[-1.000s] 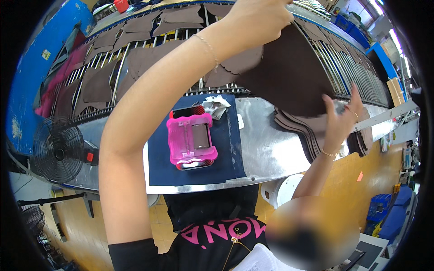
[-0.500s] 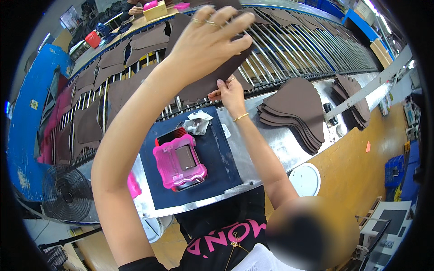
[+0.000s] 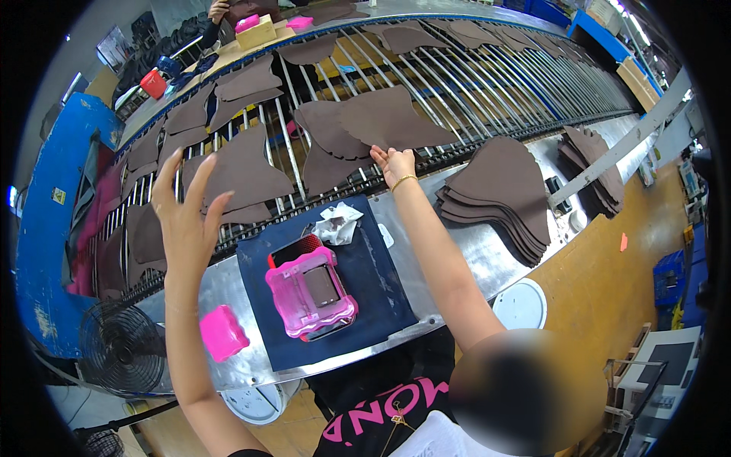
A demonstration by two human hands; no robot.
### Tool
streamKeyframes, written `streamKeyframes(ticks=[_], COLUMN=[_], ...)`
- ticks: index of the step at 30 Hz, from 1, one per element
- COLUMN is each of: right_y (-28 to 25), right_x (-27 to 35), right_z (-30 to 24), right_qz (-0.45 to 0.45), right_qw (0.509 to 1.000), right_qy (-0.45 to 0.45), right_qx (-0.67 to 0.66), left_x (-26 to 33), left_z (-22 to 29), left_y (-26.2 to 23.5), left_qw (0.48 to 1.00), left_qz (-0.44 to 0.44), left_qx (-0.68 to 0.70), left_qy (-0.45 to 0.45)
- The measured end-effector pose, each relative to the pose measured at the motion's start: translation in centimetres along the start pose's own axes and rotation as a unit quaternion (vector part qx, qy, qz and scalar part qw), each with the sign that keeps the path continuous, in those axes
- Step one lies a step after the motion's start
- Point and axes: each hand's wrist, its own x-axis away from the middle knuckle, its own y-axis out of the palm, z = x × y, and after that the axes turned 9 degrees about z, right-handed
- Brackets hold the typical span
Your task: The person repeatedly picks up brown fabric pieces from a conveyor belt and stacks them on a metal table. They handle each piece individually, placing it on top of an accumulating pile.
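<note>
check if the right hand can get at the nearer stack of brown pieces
Probably yes: the stack lies beside the right forearm with nothing over it, though the right hand seems to touch another brown piece.

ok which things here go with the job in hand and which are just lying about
Likely with the job:
flat dark-brown sheet piece by the right hand
metal-rod conveyor under it
fanned stack of similar brown pieces on the shiny metal table

Apparently just lying about:
translucent pink wavy-edged plastic holder
crumpled white wrapper
small orange scrap on the floor
</note>
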Motion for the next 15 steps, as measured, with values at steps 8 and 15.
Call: streamKeyframes(ticks=[8, 15], right_y=[0.0, -0.2], right_x=[-1.2, 4.8], right_z=[0.1, -2.4], right_qz=[-0.008, -0.136], right_qw=[0.999, 0.966], right_qy=[0.018, 0.085], right_qx=[0.042, 0.205], left_x=[5.9, 7.5], left_z=[-2.3, -2.0], left_y=[-2.3, -2.4], left_qw=[0.996, 0.993], left_qz=[-0.021, -0.013], left_qx=[0.004, 0.034], left_qy=[-0.089, -0.109])
